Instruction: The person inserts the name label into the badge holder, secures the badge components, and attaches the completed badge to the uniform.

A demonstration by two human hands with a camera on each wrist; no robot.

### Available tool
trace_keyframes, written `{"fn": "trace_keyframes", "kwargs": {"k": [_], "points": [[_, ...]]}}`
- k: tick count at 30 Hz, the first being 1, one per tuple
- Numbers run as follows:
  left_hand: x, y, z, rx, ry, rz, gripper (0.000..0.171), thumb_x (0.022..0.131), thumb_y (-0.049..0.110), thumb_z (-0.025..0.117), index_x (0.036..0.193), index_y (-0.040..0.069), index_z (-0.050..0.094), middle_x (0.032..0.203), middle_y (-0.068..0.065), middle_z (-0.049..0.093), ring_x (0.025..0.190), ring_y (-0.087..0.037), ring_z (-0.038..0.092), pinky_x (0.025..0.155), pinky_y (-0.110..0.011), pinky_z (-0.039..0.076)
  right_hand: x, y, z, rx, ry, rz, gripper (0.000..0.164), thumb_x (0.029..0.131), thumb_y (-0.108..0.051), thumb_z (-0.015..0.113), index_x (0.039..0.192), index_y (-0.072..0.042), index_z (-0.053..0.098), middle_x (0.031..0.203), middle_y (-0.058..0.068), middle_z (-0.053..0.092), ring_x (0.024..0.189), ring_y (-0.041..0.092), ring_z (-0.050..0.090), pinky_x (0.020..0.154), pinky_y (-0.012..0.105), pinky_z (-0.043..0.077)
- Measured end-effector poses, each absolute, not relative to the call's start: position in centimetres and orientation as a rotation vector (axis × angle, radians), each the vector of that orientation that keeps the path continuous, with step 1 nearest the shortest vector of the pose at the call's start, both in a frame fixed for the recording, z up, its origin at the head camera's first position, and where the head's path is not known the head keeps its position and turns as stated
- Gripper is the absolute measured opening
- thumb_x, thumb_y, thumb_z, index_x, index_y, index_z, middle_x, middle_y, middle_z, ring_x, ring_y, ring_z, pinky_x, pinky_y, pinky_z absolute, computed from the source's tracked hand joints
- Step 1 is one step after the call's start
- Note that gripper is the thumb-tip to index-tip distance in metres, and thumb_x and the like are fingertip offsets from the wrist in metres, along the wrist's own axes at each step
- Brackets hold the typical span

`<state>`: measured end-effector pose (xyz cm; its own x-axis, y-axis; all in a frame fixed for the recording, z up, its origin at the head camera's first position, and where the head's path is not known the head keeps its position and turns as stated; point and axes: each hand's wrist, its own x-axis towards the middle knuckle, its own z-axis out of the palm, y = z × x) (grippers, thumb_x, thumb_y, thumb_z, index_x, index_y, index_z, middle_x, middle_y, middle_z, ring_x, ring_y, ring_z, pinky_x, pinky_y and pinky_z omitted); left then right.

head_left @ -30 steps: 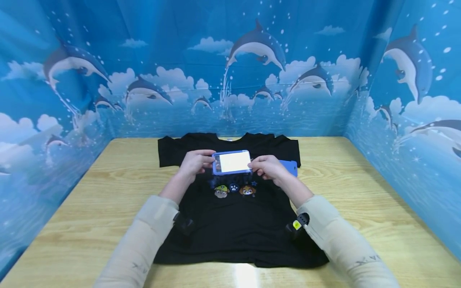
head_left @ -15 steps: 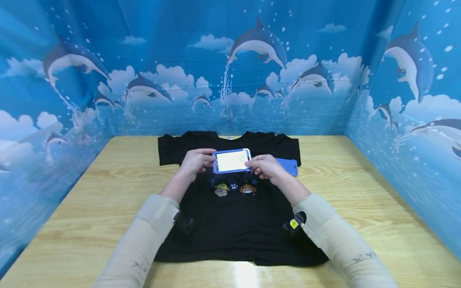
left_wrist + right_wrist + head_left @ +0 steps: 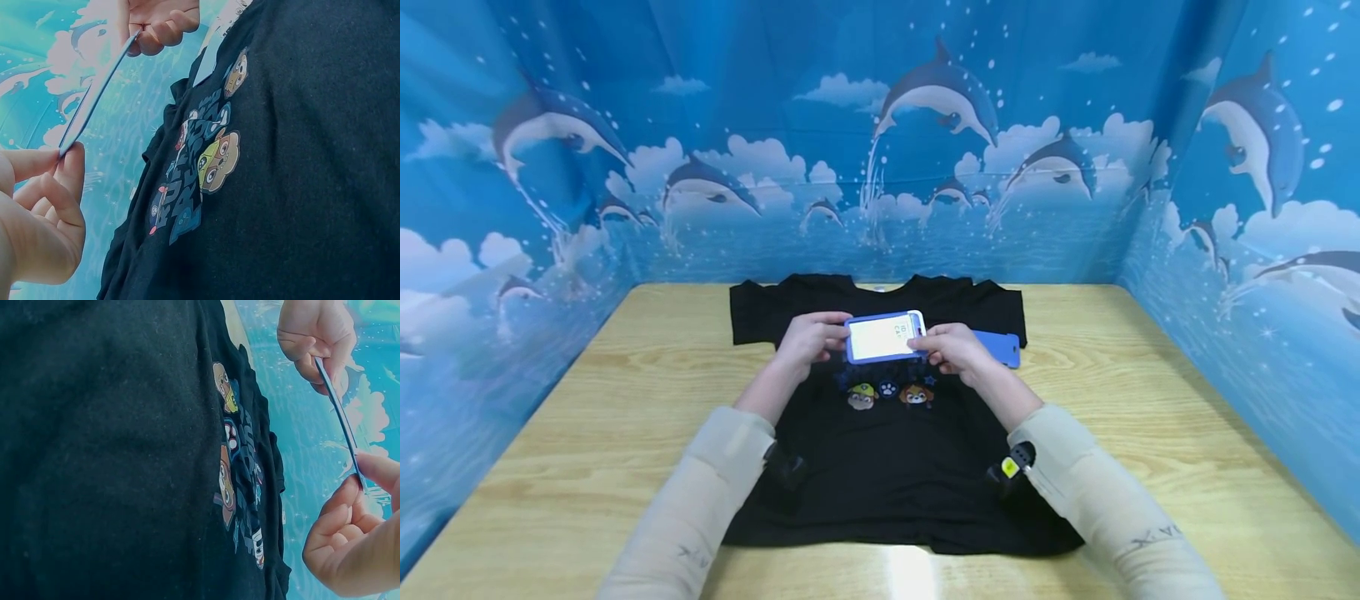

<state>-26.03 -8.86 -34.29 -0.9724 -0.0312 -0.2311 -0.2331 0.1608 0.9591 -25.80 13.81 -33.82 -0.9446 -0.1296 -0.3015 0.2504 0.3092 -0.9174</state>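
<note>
Both hands hold up a blue-framed ID card holder above the black T-shirt. A white card with printed letters fills most of its face. My left hand pinches the left end between thumb and fingers. At the opposite end, my right hand grips the holder, its thumb lying on the white card. Seen edge-on in the left wrist view, the holder is a thin strip between the two hands. A separate flat blue piece with a small slot lies on the shirt, partly hidden behind my right hand.
The black T-shirt is spread over the wooden table, cartoon dog prints on its chest. Blue dolphin-patterned curtains enclose the back and sides.
The white card has slid leftward inside the blue frame, and its lettering now shows near the right end. My right thumb has shifted slightly left; my left hand stays nearly still.
</note>
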Motion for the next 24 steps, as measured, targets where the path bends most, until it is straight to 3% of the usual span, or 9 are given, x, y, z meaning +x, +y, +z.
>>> {"fn": "trace_keyframes", "kwargs": {"k": [7, 15, 24], "points": [[-25.81, -8.82, -34.24, -0.242, 2.264, 1.944, 0.032, 0.088, 0.014, 0.061, 0.120, 0.012, 0.063, 0.103, -0.009, 0.066, 0.073, -0.013, 0.062, 0.055, -0.024, 0.039, -25.61, 13.83, -33.47, 0.117, 2.268, -1.687, 0.020, 0.083, -0.020, 0.070, 0.080, -0.005, 0.057, 0.063, -0.001, 0.051, 0.051, 0.008, 0.044, 0.047, 0.021, 0.035], [-25.83, -8.99, -34.06, -0.233, 2.288, 1.929, 0.032, 0.088, 0.015, 0.062, 0.120, 0.011, 0.062, 0.102, -0.009, 0.067, 0.072, -0.013, 0.063, 0.060, -0.027, 0.041, -25.84, 14.18, -33.46, 0.099, 2.219, -1.704, 0.029, 0.090, -0.018, 0.062, 0.109, 0.003, 0.060, 0.066, 0.000, 0.053, 0.052, 0.007, 0.044, 0.047, 0.019, 0.035], [-25.79, -8.99, -33.81, -0.242, 2.284, 1.932, 0.032, 0.089, 0.018, 0.062, 0.120, 0.011, 0.062, 0.104, -0.009, 0.066, 0.076, -0.015, 0.063, 0.067, -0.032, 0.044, -25.67, 14.25, -33.16, 0.132, 2.134, -1.764, 0.032, 0.091, -0.017, 0.061, 0.114, 0.004, 0.058, 0.072, 0.002, 0.055, 0.056, 0.008, 0.046, 0.048, 0.019, 0.037]]}}
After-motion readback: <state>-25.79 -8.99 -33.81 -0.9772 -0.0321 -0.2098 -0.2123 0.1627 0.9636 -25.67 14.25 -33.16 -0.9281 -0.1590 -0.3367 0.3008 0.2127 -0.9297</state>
